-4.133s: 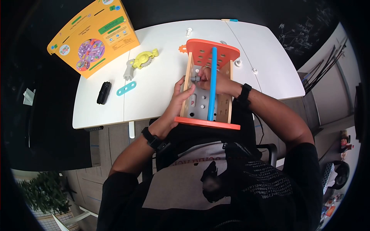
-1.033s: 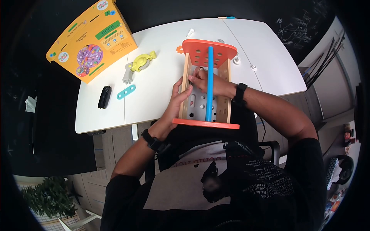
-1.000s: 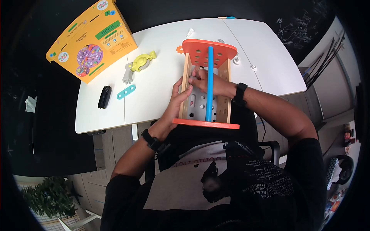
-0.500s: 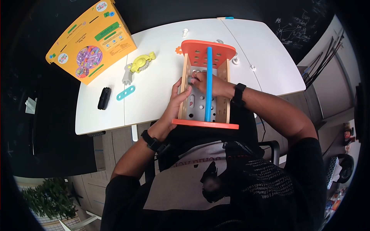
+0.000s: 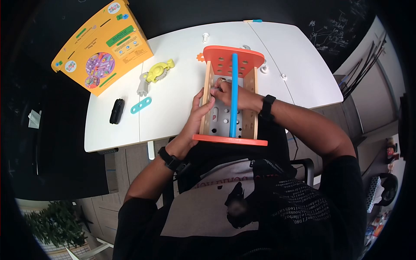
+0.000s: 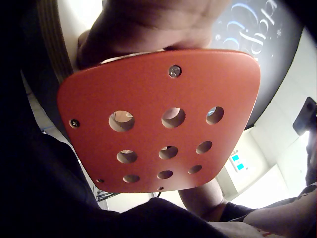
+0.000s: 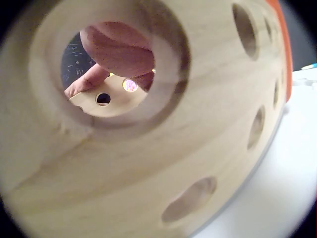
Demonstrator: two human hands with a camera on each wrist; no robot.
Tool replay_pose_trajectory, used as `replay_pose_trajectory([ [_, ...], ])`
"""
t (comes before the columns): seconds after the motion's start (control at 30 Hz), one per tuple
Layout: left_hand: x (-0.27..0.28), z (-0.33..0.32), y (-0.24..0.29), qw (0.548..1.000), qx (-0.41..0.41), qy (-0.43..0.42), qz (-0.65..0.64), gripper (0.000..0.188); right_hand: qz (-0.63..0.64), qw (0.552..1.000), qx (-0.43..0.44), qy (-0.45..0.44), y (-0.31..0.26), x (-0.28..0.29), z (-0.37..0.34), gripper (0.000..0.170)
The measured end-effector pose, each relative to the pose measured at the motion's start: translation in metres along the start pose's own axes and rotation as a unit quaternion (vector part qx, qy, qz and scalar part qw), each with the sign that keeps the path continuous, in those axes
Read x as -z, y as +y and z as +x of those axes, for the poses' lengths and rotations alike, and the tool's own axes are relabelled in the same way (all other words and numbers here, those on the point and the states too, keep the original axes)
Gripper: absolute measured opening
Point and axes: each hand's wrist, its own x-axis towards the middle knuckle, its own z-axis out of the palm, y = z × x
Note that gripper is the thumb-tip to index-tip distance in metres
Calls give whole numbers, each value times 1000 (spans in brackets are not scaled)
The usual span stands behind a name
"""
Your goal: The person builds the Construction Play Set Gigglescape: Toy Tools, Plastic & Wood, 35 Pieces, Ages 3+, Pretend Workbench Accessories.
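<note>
A toy toolbox (image 5: 229,141) with orange end panels, wooden side walls with holes and a blue bar handle (image 5: 234,95) stands over the lap, close to the table edge. My left hand (image 5: 199,115) grips its left wall, thumb over the top edge; the left wrist view shows that hand above the orange end panel (image 6: 148,139). Reaching under the bar, my right hand (image 5: 234,94) pinches a small grey piece against the inner left wall. The fingers mostly hide it. Through a hole in the wooden wall (image 7: 237,163), fingers (image 7: 119,49) show. White pegs (image 5: 225,121) stick up from the grey floor.
On the white table (image 5: 173,104) lie a yellow-green toy saw (image 5: 158,71), a grey toothed piece (image 5: 143,86), a teal holed strip (image 5: 141,105) and a black case (image 5: 116,111). A yellow box (image 5: 121,60) stands at the back left; white bolts (image 5: 206,37) lie farther back.
The grey piece, plain between the right fingers earlier, is now mostly covered at the left wall. The right fingers have shifted slightly; the left hand keeps its grip. A white bolt behind has turned upright.
</note>
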Motion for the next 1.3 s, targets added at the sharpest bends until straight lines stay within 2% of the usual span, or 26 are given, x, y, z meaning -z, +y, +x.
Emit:
replay_pose_trajectory([
  [0.03,1,1,-1,1000,0,0,0,79,14,998,46,50,0,-3,-2,30],
  [0.07,2,2,-2,1000,-6,-2,3,80,13,998,47,50,1,-1,-2,30],
  [0.13,2,2,-2,1000,-10,-6,6,80,-18,999,41,6,2,3,0,34],
  [0.37,0,0,-3,1000,-8,0,-2,80,-33,999,35,-2,-2,5,3,37],
  [0.43,1,0,-3,1000,-10,-2,5,79,-11,999,-3,-33,-9,10,1,37],
  [0.53,0,0,-2,1000,-9,1,-1,80,29,998,-7,-59,3,8,10,35],
  [0.67,-3,-2,1,1000,-9,-7,-7,82,79,994,-31,-62,10,4,13,33],
  [0.73,-3,-3,1,1000,-12,-9,-20,83,162,986,-36,-31,11,1,11,32],
  [0.87,-1,-2,-1,1000,-9,-14,-17,83,156,986,-58,-13,11,0,12,33],
  [0.93,-1,-1,-2,1000,-9,-12,-17,83,58,995,-43,-62,14,3,15,31],
  [0.97,0,0,-4,1000,-13,-15,-18,83,58,995,-43,-63,16,1,16,31],
  [1.03,1,0,-4,999,-17,-18,-20,84,94,995,-15,-16,17,-2,16,33],
  [1.23,-1,-3,-2,999,-23,-22,-15,82,219,973,-56,-40,10,2,9,29],
  [1.3,-7,-6,2,999,-22,-12,-21,81,218,974,-49,-45,9,3,9,28],
])
